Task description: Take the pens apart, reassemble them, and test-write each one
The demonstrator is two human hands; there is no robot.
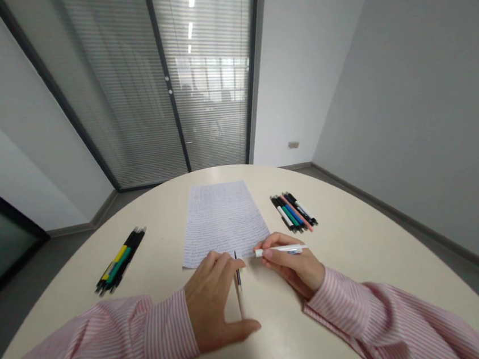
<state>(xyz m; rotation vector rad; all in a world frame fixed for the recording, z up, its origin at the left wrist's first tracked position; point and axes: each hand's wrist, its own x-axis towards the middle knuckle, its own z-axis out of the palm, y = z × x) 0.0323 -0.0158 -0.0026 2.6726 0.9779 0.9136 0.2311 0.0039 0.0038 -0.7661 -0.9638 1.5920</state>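
Note:
A white pen [282, 250] lies nearly level between the thumb and fingers of my right hand [293, 262], just past the near right corner of a handwritten sheet [224, 218]. My left hand [218, 299] is spread at the sheet's near edge, its thumb stretched to the right. Beside its fingertips a thin dark-tipped refill or pen [239, 282] points away from me; the fingers are apart and do not wrap round it. Part of the sheet's near edge is hidden behind my left fingers.
On the round cream table [169, 207], a bundle of black, yellow and green pens [120, 262] lies at the left. Several pens in black, white, green, blue and pink [294, 212] lie side by side at the right. Beyond the table stands a glass partition with blinds [216, 119].

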